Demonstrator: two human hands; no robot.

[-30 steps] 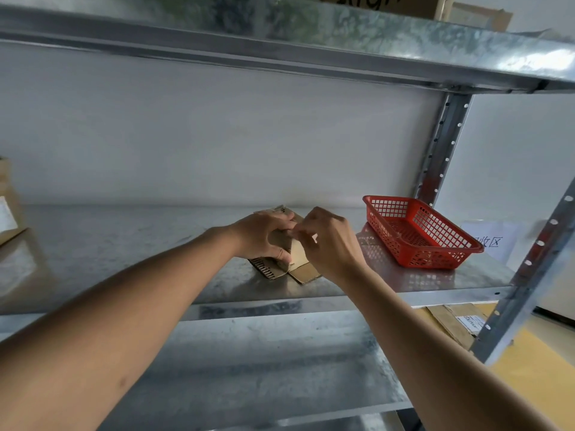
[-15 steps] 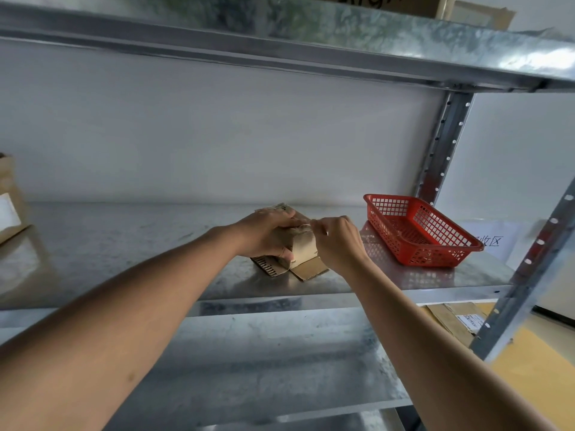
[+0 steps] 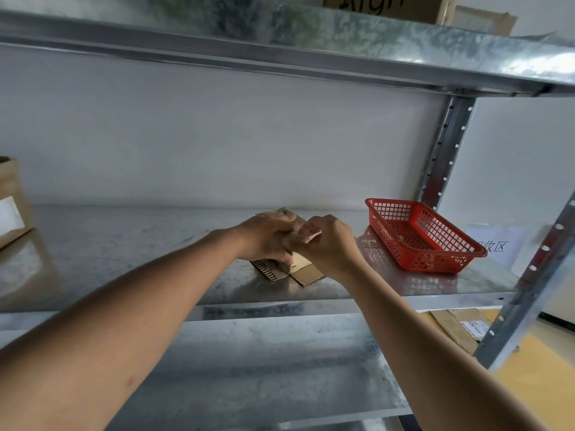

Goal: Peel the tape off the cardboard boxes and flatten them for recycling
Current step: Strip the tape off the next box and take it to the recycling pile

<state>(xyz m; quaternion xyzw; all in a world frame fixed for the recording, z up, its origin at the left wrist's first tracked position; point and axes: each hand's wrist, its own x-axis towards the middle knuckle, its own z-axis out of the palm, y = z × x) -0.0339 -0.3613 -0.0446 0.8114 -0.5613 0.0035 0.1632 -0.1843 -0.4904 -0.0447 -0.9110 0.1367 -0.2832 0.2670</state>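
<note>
A small brown cardboard box [image 3: 303, 269] lies opened on the metal shelf [image 3: 124, 250], its flaps spread toward me and a slotted flap at the left. My left hand [image 3: 264, 236] grips the box from the left and holds it down. My right hand [image 3: 326, 244] is beside it on the right, and its fingers pinch a pale strip of tape [image 3: 311, 237] lifted off the top of the box. Both hands hide most of the box.
A red plastic basket [image 3: 423, 234] stands on the shelf to the right. Another cardboard box [image 3: 11, 200] sits at the far left edge. A steel upright [image 3: 441, 157] rises behind the basket. More cardboard [image 3: 457, 328] lies below the shelf at right.
My right hand has lifted and pulled rightward, drawing the tape strip up from the box. My left hand stays pressed on the box.
</note>
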